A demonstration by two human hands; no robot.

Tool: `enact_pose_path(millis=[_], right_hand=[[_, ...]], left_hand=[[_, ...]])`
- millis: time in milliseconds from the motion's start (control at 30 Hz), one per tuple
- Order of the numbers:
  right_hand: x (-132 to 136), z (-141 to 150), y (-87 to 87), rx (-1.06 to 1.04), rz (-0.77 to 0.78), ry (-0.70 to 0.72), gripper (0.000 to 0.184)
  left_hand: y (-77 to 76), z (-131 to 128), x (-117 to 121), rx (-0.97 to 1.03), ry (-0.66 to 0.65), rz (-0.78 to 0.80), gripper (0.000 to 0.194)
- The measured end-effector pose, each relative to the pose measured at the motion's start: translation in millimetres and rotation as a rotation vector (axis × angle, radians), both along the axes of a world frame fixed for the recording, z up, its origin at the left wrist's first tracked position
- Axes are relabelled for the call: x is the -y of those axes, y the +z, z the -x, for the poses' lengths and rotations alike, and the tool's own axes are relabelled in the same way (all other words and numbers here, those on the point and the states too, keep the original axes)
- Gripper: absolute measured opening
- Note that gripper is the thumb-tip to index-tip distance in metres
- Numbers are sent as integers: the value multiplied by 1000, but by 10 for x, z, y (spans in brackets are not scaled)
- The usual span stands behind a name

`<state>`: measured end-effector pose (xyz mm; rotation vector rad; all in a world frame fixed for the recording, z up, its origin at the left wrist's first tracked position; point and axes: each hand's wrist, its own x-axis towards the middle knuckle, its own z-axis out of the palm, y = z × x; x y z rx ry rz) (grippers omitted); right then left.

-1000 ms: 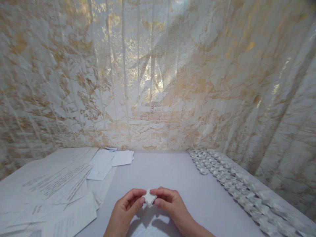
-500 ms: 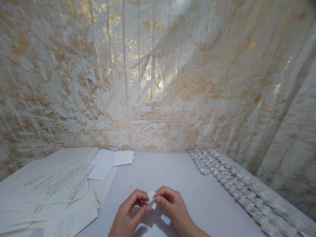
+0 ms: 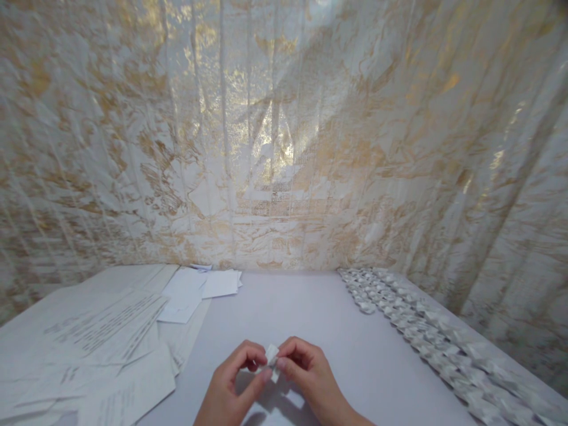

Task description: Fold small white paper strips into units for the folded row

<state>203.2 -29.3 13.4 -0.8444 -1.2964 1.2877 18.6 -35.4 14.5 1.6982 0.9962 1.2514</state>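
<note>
Between my two hands, low in the middle of the view, is a small folded piece of white paper [image 3: 272, 355]. My left hand [image 3: 237, 374] pinches its left side with thumb and forefinger. From the other side, the fingertips and thumb of my right hand [image 3: 309, 371] press on it. Parts of the paper are hidden behind the fingers. Below the hands, at the bottom edge, a bit of white paper [image 3: 276, 419] lies on the table [image 3: 284, 307].
Printed sheets [image 3: 110, 331] overlap on the left side. Blank white paper pieces [image 3: 220, 284] lie at the back left. Along the right edge run rows of small folded paper pieces [image 3: 426, 337]. A patterned gold and white curtain [image 3: 284, 148] hangs behind the table.
The folded paper has turned slightly between my fingers, and my right thumb has moved a little. Both hands stay in nearly the same place.
</note>
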Motion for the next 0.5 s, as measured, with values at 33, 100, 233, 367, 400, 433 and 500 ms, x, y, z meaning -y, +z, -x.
enact_pose_path(millis=[33, 100, 233, 367, 400, 433, 500], right_hand=[[3, 2, -1, 4, 6, -3, 49], [11, 9, -2, 15, 12, -6, 48], [17, 34, 1, -23, 11, -2, 47], [7, 47, -18, -59, 19, 13, 45], [5, 47, -24, -61, 19, 11, 45], [5, 45, -28, -59, 16, 8, 44], [8, 38, -26, -36, 2, 1, 43]], left_hand=[[-1, -2, 5, -1, 5, 0, 19], [-7, -9, 3, 6, -1, 17, 19], [-36, -27, -36, 74, -11, 69, 25], [-77, -31, -55, 151, -22, 131, 29], [-84, -29, -50, 161, -12, 149, 29], [-88, -28, -43, 169, 2, 167, 30], [-88, -27, -26, 179, 34, 193, 31]])
